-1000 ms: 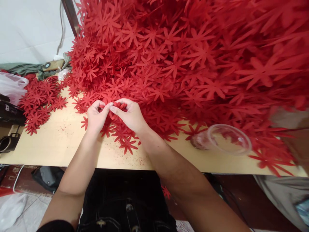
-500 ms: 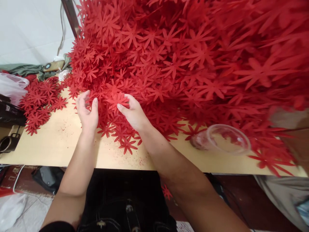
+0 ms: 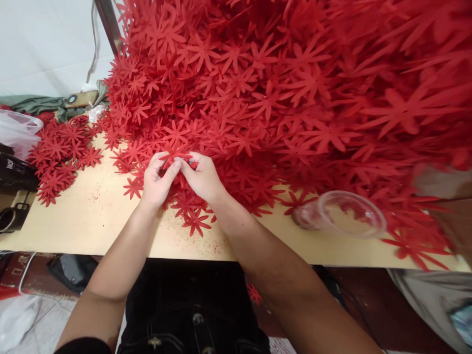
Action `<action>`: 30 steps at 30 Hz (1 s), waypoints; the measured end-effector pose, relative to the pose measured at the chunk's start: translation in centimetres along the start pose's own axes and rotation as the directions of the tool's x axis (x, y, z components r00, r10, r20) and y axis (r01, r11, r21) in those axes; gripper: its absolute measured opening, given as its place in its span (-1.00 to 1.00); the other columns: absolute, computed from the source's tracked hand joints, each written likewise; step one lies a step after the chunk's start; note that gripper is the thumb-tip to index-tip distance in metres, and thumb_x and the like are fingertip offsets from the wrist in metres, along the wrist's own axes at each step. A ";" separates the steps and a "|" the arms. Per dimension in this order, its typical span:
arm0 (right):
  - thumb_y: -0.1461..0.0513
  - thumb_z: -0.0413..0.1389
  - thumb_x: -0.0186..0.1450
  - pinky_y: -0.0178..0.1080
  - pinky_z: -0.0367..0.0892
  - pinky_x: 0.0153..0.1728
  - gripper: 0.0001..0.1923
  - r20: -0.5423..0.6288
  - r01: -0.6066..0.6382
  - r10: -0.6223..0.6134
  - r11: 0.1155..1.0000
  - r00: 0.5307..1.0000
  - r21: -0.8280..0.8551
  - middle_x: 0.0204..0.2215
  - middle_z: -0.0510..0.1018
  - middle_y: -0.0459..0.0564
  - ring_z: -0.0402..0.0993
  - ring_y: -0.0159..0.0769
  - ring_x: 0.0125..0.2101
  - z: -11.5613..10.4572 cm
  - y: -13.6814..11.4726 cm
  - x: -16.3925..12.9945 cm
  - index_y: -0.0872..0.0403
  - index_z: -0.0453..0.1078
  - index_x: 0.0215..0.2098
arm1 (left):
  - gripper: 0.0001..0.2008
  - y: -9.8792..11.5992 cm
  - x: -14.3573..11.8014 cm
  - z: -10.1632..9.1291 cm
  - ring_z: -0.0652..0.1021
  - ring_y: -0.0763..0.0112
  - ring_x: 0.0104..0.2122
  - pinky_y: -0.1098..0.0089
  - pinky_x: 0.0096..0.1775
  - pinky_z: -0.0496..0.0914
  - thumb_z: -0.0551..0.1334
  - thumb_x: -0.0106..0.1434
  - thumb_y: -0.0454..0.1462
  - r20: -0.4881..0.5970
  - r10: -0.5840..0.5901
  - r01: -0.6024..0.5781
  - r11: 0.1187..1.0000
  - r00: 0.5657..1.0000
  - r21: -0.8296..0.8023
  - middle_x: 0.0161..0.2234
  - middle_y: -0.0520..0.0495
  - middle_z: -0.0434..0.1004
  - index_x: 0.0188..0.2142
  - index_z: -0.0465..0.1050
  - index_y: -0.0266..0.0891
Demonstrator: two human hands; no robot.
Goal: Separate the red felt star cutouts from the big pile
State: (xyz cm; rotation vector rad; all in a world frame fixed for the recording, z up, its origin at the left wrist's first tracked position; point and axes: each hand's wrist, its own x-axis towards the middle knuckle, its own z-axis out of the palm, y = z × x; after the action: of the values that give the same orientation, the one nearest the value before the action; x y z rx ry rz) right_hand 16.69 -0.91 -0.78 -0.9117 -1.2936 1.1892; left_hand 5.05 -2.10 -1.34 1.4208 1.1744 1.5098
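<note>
Both hands meet at a red flower-shaped cutout (image 3: 177,156) with long narrow petals, in front of the large heap. My left hand (image 3: 158,181) is closed on its left side, thumb pressed near the middle. On the right side my right hand (image 3: 204,178) pinches it, its thumb tip close to the left one. The fingers hide part of the cutout. Behind and below them spreads a big heap of like red cutouts (image 3: 236,93), with one loose cutout (image 3: 196,222) at its front edge.
A smaller pile of red cutouts (image 3: 59,150) lies at left, by a plastic bag (image 3: 20,130) and a dark mug (image 3: 14,216). A clear plastic container (image 3: 350,214) lies on its side at right on the pale tabletop (image 3: 106,226). One cutout (image 3: 254,293) is below the table.
My left hand has moved right from beside the heap and closed on the cutout that my right hand held alone. The cutout now tilts flatter.
</note>
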 end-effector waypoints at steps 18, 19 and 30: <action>0.02 0.25 0.03 -0.37 0.29 -0.50 -0.65 0.022 -0.089 0.088 0.993 0.996 0.083 -0.56 0.38 -0.21 0.35 -0.52 -0.58 0.2 -0.7 -0.1 0.08 0.28 -0.45 | -0.64 0.1 1.9 -1.6 0.45 0.58 -0.53 0.50 -0.40 0.38 0.47 -0.16 -0.11 -0.217 -0.089 0.066 0.991 0.972 -0.115 -0.52 0.09 0.50 -0.43 0.45 -0.24; 0.01 0.26 0.02 -0.36 0.30 -0.48 -0.64 0.002 -0.088 0.088 0.994 0.996 0.070 -0.55 0.39 -0.20 0.37 -0.51 -0.57 0.1 -0.7 -0.1 0.08 0.30 -0.43 | -0.67 0.2 1.8 -1.6 0.43 0.60 -0.55 0.52 -0.42 0.35 0.45 -0.12 -0.10 -0.226 -0.085 0.066 0.994 0.970 -0.092 -0.55 0.10 0.47 -0.47 0.44 -0.24; -0.07 0.30 -0.08 -0.37 0.34 -0.48 -0.50 0.024 -0.117 0.115 0.983 0.993 0.140 -0.52 0.46 -0.17 0.41 -0.50 -0.53 0.0 -0.5 -0.1 0.09 0.38 -0.35 | -0.77 0.5 1.4 -1.1 0.41 0.56 -0.47 0.50 -0.37 0.34 0.40 0.00 -0.17 -0.057 -0.013 0.013 1.000 0.998 0.013 -0.47 0.06 0.44 -0.40 0.42 -0.20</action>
State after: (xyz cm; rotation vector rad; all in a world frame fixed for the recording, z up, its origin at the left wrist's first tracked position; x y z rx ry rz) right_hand 16.75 -1.09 -0.35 -0.8850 -1.1651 1.3639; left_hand 3.87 -1.04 -0.43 1.3842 1.2281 1.5455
